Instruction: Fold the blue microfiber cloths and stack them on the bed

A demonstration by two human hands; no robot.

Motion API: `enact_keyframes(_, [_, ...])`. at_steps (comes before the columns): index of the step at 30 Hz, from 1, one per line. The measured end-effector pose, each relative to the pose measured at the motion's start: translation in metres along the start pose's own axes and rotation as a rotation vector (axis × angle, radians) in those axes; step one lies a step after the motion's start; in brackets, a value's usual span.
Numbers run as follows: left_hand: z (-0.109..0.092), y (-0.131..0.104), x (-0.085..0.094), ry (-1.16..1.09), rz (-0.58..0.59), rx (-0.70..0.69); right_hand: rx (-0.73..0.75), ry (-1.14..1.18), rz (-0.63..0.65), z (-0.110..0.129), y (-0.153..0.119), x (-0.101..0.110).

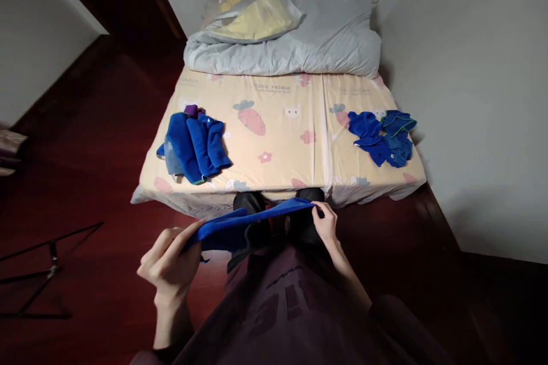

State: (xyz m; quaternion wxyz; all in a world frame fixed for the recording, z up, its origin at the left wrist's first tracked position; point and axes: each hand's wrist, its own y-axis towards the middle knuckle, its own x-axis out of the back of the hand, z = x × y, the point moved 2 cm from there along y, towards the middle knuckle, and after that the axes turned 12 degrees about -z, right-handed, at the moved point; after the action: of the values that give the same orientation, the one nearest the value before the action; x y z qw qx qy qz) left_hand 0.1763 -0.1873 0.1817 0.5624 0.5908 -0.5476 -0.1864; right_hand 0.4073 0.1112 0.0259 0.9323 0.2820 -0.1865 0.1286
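Observation:
A blue cloth (257,218) is stretched between my two hands, above my legs and in front of the bed's near edge. My left hand (173,254) is closed on its left end, with the fingers wrapped over the edge. At the right end, my right hand (325,219) pinches a corner between thumb and fingers. On the left part of the bed lies a pile of blue cloths (194,145), with a bit of purple at its top. Crumpled blue cloths (381,137), one with a green edge, lie on the bed's right part.
The bed (278,168) has a cream sheet with carrot prints. A grey quilt (334,34) and a yellow pillow (265,14) lie at its far end. Black stand legs (52,268) rest on the floor at left. A white wall (483,97) rises at right.

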Motion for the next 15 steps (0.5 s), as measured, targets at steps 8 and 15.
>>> enact_keyframes(8, [0.034,-0.020,-0.011,0.004,0.312,-0.018,0.141,-0.216,-0.326,-0.020,0.038,0.057])
enact_keyframes(15, [0.073,-0.048,-0.027,0.116,0.316,0.060,0.299,-0.387,-0.279,-0.024,0.070,0.104])
